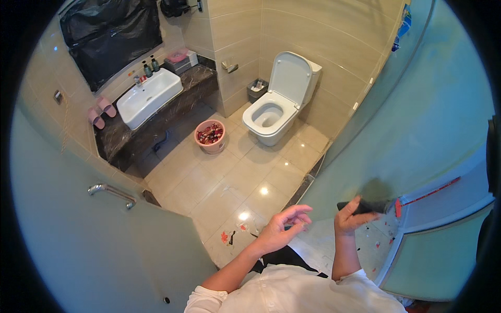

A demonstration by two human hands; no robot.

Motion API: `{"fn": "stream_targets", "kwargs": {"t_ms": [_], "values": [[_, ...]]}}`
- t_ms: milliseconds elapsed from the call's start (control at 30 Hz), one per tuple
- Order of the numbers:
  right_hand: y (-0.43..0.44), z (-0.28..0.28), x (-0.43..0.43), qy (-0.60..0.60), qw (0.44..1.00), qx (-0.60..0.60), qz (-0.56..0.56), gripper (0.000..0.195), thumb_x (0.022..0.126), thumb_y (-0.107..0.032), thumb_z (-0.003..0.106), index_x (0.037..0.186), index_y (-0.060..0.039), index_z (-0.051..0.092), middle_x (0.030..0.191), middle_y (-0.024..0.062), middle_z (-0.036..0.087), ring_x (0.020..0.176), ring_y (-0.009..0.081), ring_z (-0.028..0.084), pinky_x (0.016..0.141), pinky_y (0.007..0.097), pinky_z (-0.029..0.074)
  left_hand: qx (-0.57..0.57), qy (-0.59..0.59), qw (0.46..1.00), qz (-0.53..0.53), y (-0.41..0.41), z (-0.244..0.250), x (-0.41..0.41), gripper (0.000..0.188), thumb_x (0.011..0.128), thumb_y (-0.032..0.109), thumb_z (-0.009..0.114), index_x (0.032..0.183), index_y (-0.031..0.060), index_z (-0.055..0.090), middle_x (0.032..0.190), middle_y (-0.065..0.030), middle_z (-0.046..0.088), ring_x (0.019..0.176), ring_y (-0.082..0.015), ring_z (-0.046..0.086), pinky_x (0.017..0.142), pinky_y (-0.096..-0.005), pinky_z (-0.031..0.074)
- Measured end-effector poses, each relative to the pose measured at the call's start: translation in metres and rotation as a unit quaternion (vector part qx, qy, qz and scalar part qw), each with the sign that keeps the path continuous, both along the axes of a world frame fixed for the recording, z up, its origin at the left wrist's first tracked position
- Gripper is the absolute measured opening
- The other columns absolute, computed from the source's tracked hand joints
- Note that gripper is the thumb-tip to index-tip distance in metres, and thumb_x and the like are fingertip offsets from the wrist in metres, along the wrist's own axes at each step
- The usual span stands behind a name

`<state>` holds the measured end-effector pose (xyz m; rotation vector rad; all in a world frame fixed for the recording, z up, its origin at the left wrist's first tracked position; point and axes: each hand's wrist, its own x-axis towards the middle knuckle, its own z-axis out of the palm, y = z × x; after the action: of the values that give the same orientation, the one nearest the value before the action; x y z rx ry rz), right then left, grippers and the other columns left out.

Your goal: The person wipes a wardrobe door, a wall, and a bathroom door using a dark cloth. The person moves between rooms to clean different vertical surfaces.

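Note:
My right hand (348, 220) grips a dark, flat, roughly rectangular object (373, 206) close to the frosted glass panel (391, 129) on the right. Blur hides what kind of object it is; a dark shadow or reflection shows on the glass just above it. Left of it, my left hand (283, 227) hovers over the floor near the glass panel's lower edge. Its fingers are apart and loosely bent, and I see nothing held in them.
A frosted glass door with a metal handle (113, 194) stands at left. Beyond are a pink bucket (213, 146) of dark-red pieces, a toilet (270, 117), a bin (257, 94) and a washbasin (150, 98). Red and black scraps (225, 237) litter the floor; a red-handled tool (430, 191) leans right.

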<state>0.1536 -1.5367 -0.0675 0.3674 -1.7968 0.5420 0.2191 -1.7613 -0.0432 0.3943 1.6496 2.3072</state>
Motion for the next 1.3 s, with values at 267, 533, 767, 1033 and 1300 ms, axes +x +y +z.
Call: {"fn": "stream_targets", "kwargs": {"t_ms": [267, 533, 767, 1033, 1300], "values": [[-0.001, 0.008, 0.023, -0.071, 0.995, -0.017, -0.064, 0.075, 0.091, 0.007, 0.05, 0.15, 0.0095, 0.004, 0.144, 0.0302, 0.035, 0.126, 0.0377, 0.047, 0.107, 0.0458, 0.04, -0.04, 0.01, 0.994, -0.098, 0.003, 0.004, -0.081, 0.039, 0.097, 0.004, 0.054, 0.136, 0.004, 0.053, 0.11, -0.0065, 0.064, 0.096, -0.0132, 0.063, 0.09, -0.0304, 0.051], [-0.025, 0.003, 0.035, -0.049, 0.98, -0.042, -0.191, 0.07, 0.089, 0.001, 0.053, 0.144, 0.0112, 0.01, 0.138, 0.0302, 0.044, 0.123, 0.0388, 0.051, 0.108, 0.0473, 0.038, -0.062, 0.084, 0.949, -0.299, 0.025, 0.025, -0.211, 0.034, 0.1, 0.009, 0.056, 0.133, 0.0035, 0.054, 0.106, -0.006, 0.066, 0.095, -0.0134, 0.064, 0.088, -0.0299, 0.05], [-0.044, 0.009, 0.041, -0.064, 0.937, -0.084, -0.334, 0.077, 0.088, -0.002, 0.055, 0.144, 0.0084, 0.003, 0.131, 0.029, 0.052, 0.118, 0.0383, 0.055, 0.108, 0.0502, 0.037, 0.036, 0.048, 0.9, -0.432, 0.079, 0.012, -0.273, 0.029, 0.1, 0.006, 0.055, 0.129, 0.003, 0.055, 0.102, -0.0046, 0.066, 0.092, -0.0126, 0.064, 0.087, -0.0284, 0.05], [-0.088, -0.006, 0.026, -0.013, 0.742, -0.198, -0.641, 0.074, 0.096, -0.009, 0.05, 0.151, 0.0148, 0.006, 0.153, 0.0358, 0.024, 0.142, 0.0399, 0.031, 0.118, 0.0428, 0.024, 0.061, 0.105, 0.808, -0.576, 0.117, 0.001, -0.319, 0.028, 0.099, 0.004, 0.057, 0.126, 0.0024, 0.057, 0.103, -0.0058, 0.066, 0.095, -0.0143, 0.066, 0.087, -0.0289, 0.051], [-0.108, 0.028, -0.039, 0.185, 0.672, -0.345, -0.629, 0.059, 0.105, -0.02, 0.043, 0.154, 0.0051, 0.02, 0.159, 0.0232, 0.024, 0.147, 0.033, 0.024, 0.12, 0.0387, 0.016, 0.05, 0.051, 0.766, -0.639, 0.094, 0.0, -0.423, 0.027, 0.098, 0.001, 0.055, 0.125, 0.0012, 0.058, 0.103, -0.0052, 0.066, 0.093, -0.0154, 0.066, 0.086, -0.0299, 0.052]]}}
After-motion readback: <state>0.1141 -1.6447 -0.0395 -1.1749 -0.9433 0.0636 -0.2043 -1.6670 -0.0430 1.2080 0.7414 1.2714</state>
